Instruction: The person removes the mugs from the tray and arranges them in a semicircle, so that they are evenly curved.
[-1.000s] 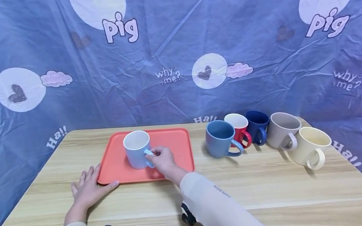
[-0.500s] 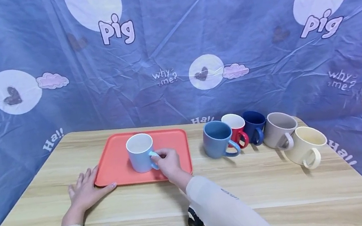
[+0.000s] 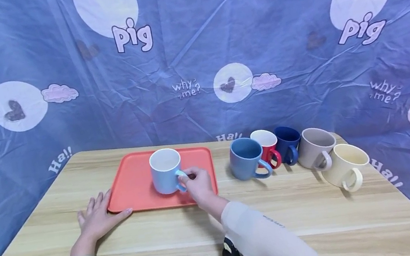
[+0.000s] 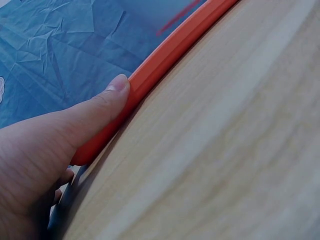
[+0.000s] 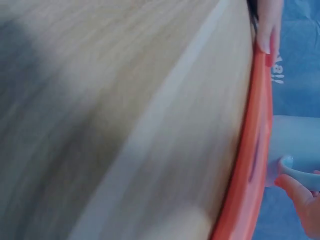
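A light blue mug (image 3: 166, 180) with a white inside stands upright over the right half of the red tray (image 3: 130, 189). My right hand (image 3: 199, 184) pinches its handle between thumb and fingers; in the right wrist view the thumb (image 5: 295, 192) presses against the handle. At the tray's front left corner rests my left hand (image 3: 98, 218), fingers spread straight on the table beside it. Its thumb (image 4: 100, 107) lies along the tray's front rim, as the left wrist view shows.
Right of the tray stand a steel-blue mug (image 3: 244, 164), a red mug (image 3: 268, 151), a navy mug (image 3: 285, 144), a grey mug (image 3: 313, 151) and a cream mug (image 3: 340, 171). A blue printed cloth (image 3: 175, 38) hangs behind the wooden table (image 3: 160, 251).
The light blue mug, with my right hand on its handle, has shifted to the right across the tray. My left hand has stayed at the tray corner.
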The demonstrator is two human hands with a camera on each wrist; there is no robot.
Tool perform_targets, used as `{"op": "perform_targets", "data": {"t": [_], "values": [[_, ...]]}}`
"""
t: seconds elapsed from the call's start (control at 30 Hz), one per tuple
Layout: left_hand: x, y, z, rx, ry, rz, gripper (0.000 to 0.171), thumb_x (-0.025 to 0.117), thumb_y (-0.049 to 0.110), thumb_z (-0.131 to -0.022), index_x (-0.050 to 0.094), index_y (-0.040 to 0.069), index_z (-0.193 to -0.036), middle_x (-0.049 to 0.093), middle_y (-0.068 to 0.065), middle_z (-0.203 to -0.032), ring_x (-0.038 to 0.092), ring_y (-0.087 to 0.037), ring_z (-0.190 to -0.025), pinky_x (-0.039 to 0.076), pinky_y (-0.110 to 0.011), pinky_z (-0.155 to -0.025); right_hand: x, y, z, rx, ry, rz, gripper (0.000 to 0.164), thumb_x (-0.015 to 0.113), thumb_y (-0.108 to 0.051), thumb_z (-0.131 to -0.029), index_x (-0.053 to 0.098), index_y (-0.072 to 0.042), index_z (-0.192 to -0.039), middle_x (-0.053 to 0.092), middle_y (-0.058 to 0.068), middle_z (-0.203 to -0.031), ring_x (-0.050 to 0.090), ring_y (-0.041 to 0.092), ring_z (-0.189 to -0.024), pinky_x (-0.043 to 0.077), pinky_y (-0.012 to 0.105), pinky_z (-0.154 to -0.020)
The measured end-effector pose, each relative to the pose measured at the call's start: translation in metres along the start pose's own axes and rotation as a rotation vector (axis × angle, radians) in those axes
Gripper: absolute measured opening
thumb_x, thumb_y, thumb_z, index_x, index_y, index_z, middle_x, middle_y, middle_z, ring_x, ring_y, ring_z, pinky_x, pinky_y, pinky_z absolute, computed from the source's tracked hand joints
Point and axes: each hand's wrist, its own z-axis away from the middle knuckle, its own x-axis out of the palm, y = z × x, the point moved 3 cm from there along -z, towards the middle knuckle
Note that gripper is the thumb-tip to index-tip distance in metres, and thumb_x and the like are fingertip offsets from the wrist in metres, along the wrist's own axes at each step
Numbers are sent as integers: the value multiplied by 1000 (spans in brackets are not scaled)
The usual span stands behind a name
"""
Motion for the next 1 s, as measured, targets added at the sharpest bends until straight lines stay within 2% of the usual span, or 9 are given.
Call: {"op": "perform_targets", "data": {"t": [0.13,0.4,0.53,0.73,1.0], "values": [[-1,1,0,-1,-5,-3,101,55,65,-66,17,3,-136,14,-31,-134,2,-48,-121,-11,-66,-84,-11,-8,-1,1,-4,-29,6,63,2,-75,64,4,-81,56,8,-69,52,14,-66,50,35,-61],[0,0,2,1,-3,7,100,55,65,-67,16,4,-137,14,-31,-134,2,-48,-121,-11,-65,-84,-44,-15,-2,60,-1,-1,9,63,0,-76,64,2,-85,56,9,-75,51,16,-67,50,31,-60],[-1,-1,2,3,-1,9,100,55,64,-67,16,4,-137,14,-31,-134,2,-48,-121,-12,-65,-84,-62,-18,1,36,25,-13,10,63,1,-76,64,4,-86,56,9,-73,50,15,-63,50,32,-56],[-1,-1,2,6,-3,10,100,55,64,-68,15,3,-137,14,-31,-134,1,-48,-121,-13,-65,-84,-85,-18,5,10,33,-60,13,61,4,-76,62,9,-88,57,9,-73,51,13,-65,50,36,-59],[-1,1,1,6,-9,11,100,55,63,-68,15,3,-137,13,-31,-134,1,-48,-121,-13,-65,-84,-115,-10,13,17,35,0,14,63,1,-76,61,8,-88,57,8,-76,52,15,-65,50,34,-58]]}}
